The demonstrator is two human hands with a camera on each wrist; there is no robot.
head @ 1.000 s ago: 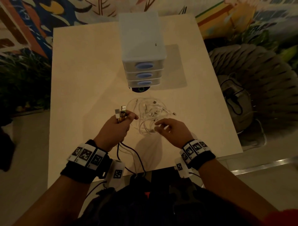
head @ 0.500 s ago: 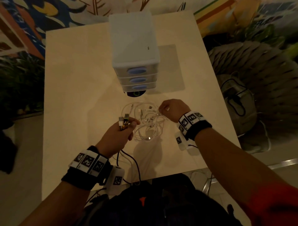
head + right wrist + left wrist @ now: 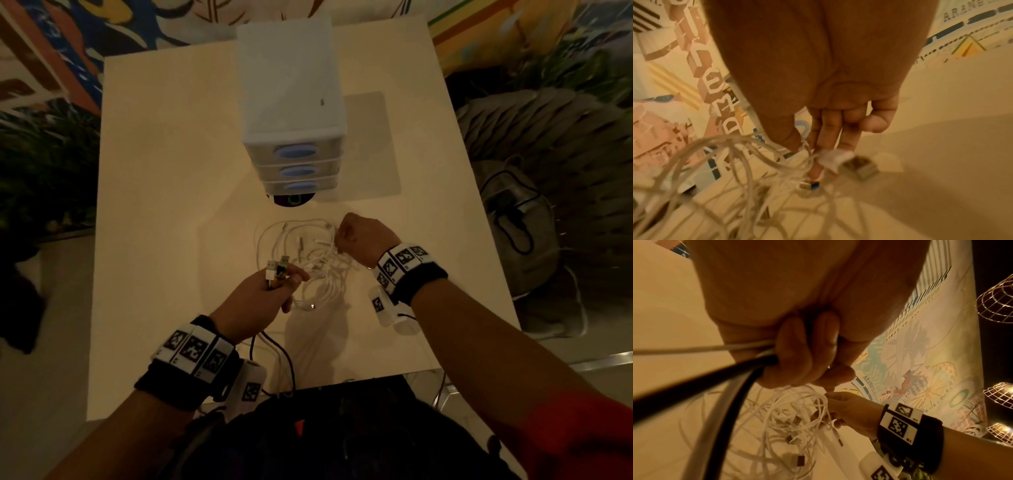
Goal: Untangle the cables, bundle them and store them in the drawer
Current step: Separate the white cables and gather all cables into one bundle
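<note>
A tangle of white cables lies on the pale table in front of a small white drawer unit whose three drawers are closed. My left hand grips a bunch of cable ends, with USB plugs sticking up from the fist and black and white cords trailing down toward my body. My right hand is at the right edge of the tangle and pinches a white cable near its plug between thumb and fingers.
A dark round object peeks out under the front of the drawer unit. A grey bag sits on the floor to the right of the table. A patterned wall stands behind the table's far edge.
My right hand has moved away from me, from the near side of the tangle to its far right edge, and taken hold of a white cable. The left hand keeps its grip.
</note>
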